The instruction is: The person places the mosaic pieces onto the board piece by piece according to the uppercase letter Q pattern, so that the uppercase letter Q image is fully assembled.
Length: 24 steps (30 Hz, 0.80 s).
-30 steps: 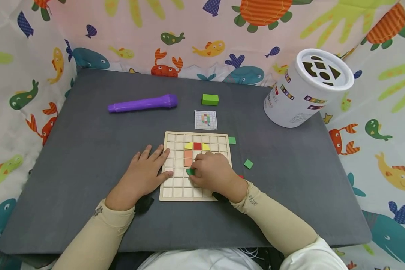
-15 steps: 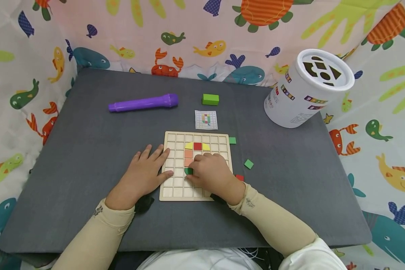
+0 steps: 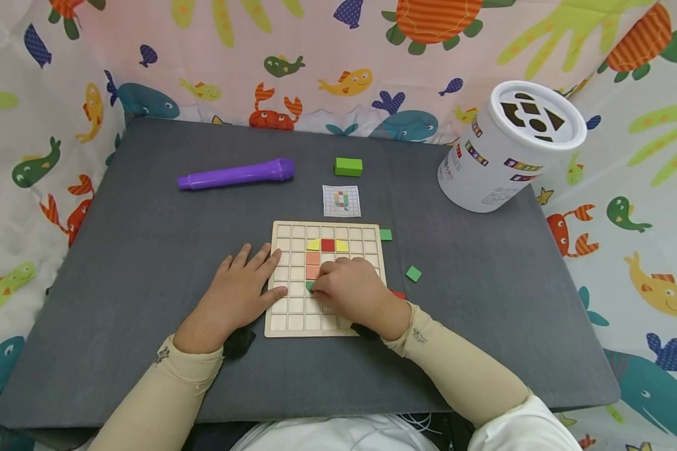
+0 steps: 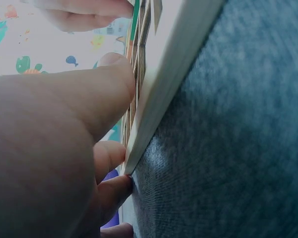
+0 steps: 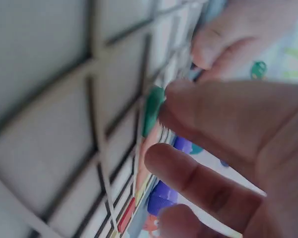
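Note:
My left hand point(image 3: 234, 294) lies spread on the left side of a wooden grid board point(image 3: 293, 321); in the left wrist view its thumb point(image 4: 104, 91) rests over the board's edge. Bent over the middle of the board, my right hand point(image 3: 352, 288) has its fingertips on a small green tile point(image 3: 309, 286) with a curved edge. In the right wrist view that green tile point(image 5: 153, 110) sits at the grid, thumb and a finger together against it. Above it stand two salmon tiles point(image 3: 313, 265), then a red tile point(image 3: 328, 245) between two yellow tiles point(image 3: 313, 245). The right hand hides nearby cells.
Green square tiles point(image 3: 414, 274) lie right of the board, and a red tile point(image 3: 398, 295) shows beside the right wrist. Behind are a pattern card point(image 3: 341, 201), a green block point(image 3: 348, 167) and a purple tube point(image 3: 237, 174). A white tub point(image 3: 504, 150) stands back right.
The right hand has shifted slightly left with the green tile, which now lines up below the salmon tiles. The left hand stays on the board. The head view has shifted slightly.

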Motion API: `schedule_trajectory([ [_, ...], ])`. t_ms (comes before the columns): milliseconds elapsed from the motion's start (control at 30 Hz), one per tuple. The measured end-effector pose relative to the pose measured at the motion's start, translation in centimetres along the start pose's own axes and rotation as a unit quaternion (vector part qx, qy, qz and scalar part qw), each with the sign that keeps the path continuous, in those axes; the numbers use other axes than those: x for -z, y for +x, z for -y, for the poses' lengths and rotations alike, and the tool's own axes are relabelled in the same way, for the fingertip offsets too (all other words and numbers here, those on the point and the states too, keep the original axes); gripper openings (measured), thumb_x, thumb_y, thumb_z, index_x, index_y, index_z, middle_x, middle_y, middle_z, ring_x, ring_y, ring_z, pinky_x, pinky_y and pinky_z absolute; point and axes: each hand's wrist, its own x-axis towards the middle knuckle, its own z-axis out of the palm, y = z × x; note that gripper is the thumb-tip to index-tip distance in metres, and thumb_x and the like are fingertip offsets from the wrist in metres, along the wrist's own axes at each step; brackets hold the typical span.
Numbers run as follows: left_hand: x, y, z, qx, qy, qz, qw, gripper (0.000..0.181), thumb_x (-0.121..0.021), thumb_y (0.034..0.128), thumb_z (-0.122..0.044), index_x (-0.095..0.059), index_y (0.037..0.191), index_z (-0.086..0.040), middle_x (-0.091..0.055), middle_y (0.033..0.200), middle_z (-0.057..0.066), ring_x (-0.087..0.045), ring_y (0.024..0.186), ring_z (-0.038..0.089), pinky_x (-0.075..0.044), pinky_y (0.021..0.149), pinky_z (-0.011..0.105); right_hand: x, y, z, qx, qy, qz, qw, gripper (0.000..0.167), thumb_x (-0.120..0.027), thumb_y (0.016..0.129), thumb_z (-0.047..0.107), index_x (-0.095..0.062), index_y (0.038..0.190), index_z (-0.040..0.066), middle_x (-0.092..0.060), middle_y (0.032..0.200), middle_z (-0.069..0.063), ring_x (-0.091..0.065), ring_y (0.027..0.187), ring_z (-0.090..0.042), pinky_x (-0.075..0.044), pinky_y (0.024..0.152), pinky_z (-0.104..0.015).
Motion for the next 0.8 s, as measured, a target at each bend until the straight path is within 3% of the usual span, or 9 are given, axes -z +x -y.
schedule_trajectory([
  [100,-0.1,0.0,-0.1,0.0,-0.003,0.002,1.0,0.08,-0.06,0.1077,-0.053,-0.032,0.17,-0.012,-0.026,0.174,0.016,-0.018,0.158,0.05,-0.019,0.121,0.072,1.1,-0.1,-1.6,-0.08,0.046,-0.014,0.9957,0.015,-0.074,0.099,0.023,-0.087,0.107,0.021,-0.077,0.098,0.006,-0.069,0.079,-0.013,-0.055,0.056,-0.032],
  [200,-0.2,-0.1,-0.1,0.001,-0.007,0.004,1.0,0.08,-0.06,0.1077,-0.053,-0.031,0.17,-0.011,-0.025,0.174,0.016,-0.017,0.158,0.05,-0.018,0.122,0.072,2.3,-0.5,-4.4,-0.196,0.075,-0.031,0.9773,0.025,-0.067,0.101,0.02,-0.083,0.12,0.016,-0.077,0.108,0.001,-0.065,0.08,-0.018,-0.05,0.051,-0.035],
  [300,-0.1,0.0,-0.2,0.001,-0.009,0.007,0.9999,0.081,-0.059,0.1081,-0.053,-0.029,0.17,-0.011,-0.024,0.175,0.016,-0.015,0.159,0.05,-0.017,0.122,0.072,2.8,-1.2,-7.7,-0.271,0.075,-0.015,0.9595,0.034,-0.059,0.104,0.014,-0.076,0.133,0.013,-0.073,0.124,-0.008,-0.065,0.091,-0.027,-0.05,0.054,-0.04],
  [400,-0.1,0.0,-0.1,-0.001,-0.008,0.008,0.9999,0.08,-0.058,0.1082,-0.054,-0.03,0.17,-0.011,-0.024,0.174,0.017,-0.016,0.158,0.05,-0.018,0.121,0.072,2.4,-2.1,-10.3,-0.289,0.068,0.029,0.9544,0.042,-0.053,0.105,0.006,-0.069,0.143,0.01,-0.066,0.139,-0.014,-0.065,0.11,-0.038,-0.053,0.061,-0.046],
  [533,0.0,0.1,0.0,-0.005,-0.006,0.007,0.9999,0.08,-0.058,0.1081,-0.054,-0.03,0.17,-0.011,-0.025,0.174,0.016,-0.016,0.158,0.05,-0.018,0.121,0.072,1.6,-2.9,-11.9,-0.275,0.053,0.073,0.9573,0.044,-0.056,0.104,0.004,-0.067,0.146,0.009,-0.062,0.147,-0.015,-0.063,0.121,-0.042,-0.057,0.069,-0.051],
  [667,0.0,0.1,0.1,-0.002,-0.004,0.012,0.9999,0.081,-0.058,0.1081,-0.054,-0.028,0.171,-0.012,-0.023,0.175,0.016,-0.015,0.159,0.049,-0.016,0.122,0.072,1.1,-3.1,-12.0,-0.274,0.033,0.072,0.9585,0.037,-0.068,0.103,0.013,-0.072,0.139,0.012,-0.067,0.139,-0.011,-0.069,0.11,-0.033,-0.06,0.074,-0.051],
  [800,0.0,0.1,0.1,0.002,-0.006,0.014,0.9999,0.081,-0.058,0.1082,-0.053,-0.028,0.171,-0.012,-0.023,0.175,0.016,-0.015,0.159,0.05,-0.016,0.122,0.072,1.3,-3.2,-11.7,-0.295,0.019,0.052,0.9539,0.016,-0.073,0.097,0.019,-0.082,0.11,0.014,-0.072,0.104,-0.006,-0.066,0.081,-0.024,-0.055,0.061,-0.044],
])
